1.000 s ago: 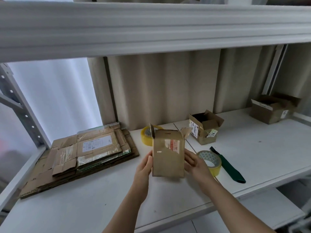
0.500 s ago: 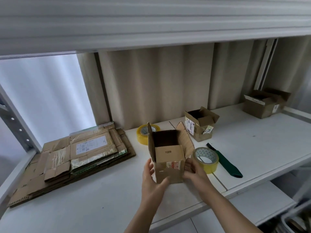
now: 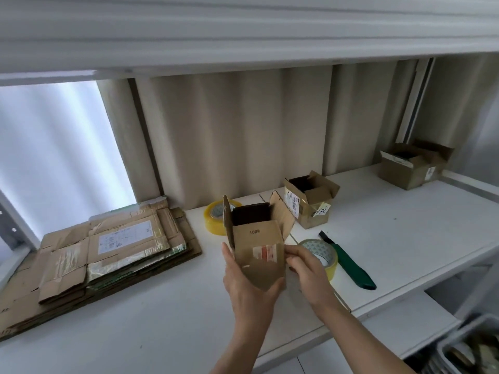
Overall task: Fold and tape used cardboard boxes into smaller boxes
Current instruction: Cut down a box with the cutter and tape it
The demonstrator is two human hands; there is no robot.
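Note:
A small brown cardboard box (image 3: 256,247) stands upright above the white shelf, its top flaps open and "1088" printed on the near flap. My left hand (image 3: 244,282) grips its lower left side and underside, thumb along the left wall. My right hand (image 3: 306,268) holds the box's right side with curled fingers. A yellow tape roll (image 3: 322,253) lies just behind my right hand. A second, clear-yellow tape roll (image 3: 216,220) sits behind the box. A stack of flattened cardboard boxes (image 3: 108,249) lies at the left.
A green-handled cutter (image 3: 348,261) lies right of the tape roll. An open small box (image 3: 310,201) stands behind it, another open box (image 3: 413,164) at the far right. The white shelf (image 3: 405,230) has a beam overhead. A bin (image 3: 469,346) sits below right.
The box went from flat-fronted and held high to opened with its flaps spread. My left hand slid under its bottom; my right hand stayed on the right side.

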